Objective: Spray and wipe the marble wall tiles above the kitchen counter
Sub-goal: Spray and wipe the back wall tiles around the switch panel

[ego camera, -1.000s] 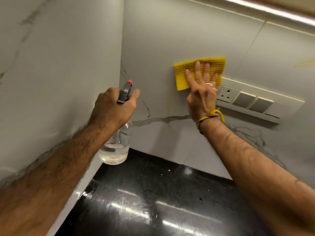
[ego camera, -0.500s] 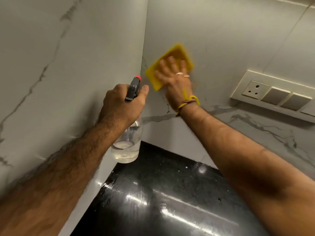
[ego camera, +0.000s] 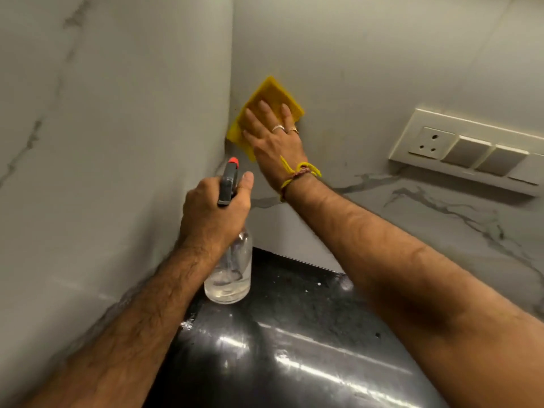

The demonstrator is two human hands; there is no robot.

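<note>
A yellow cloth (ego camera: 269, 95) lies flat on the back marble wall (ego camera: 368, 54), tight against the inner corner. My right hand (ego camera: 275, 138) presses it there with straight, spread fingers. My left hand (ego camera: 213, 212) grips a clear spray bottle (ego camera: 231, 278) by its grey trigger head with a red nozzle (ego camera: 232, 161). The nozzle points up at the corner, just below the cloth. The bottle hangs above the black counter and holds a little clear liquid at its bottom.
A cream switch plate (ego camera: 465, 150) with a socket and several switches sits on the back wall to the right. The left marble wall (ego camera: 117, 128) meets the back wall at the corner. A glossy black counter (ego camera: 294, 348) lies below.
My right hand has slid the yellow cloth left along the back wall, from beside the switch plate into the corner. My left hand has kept hold of the bottle.
</note>
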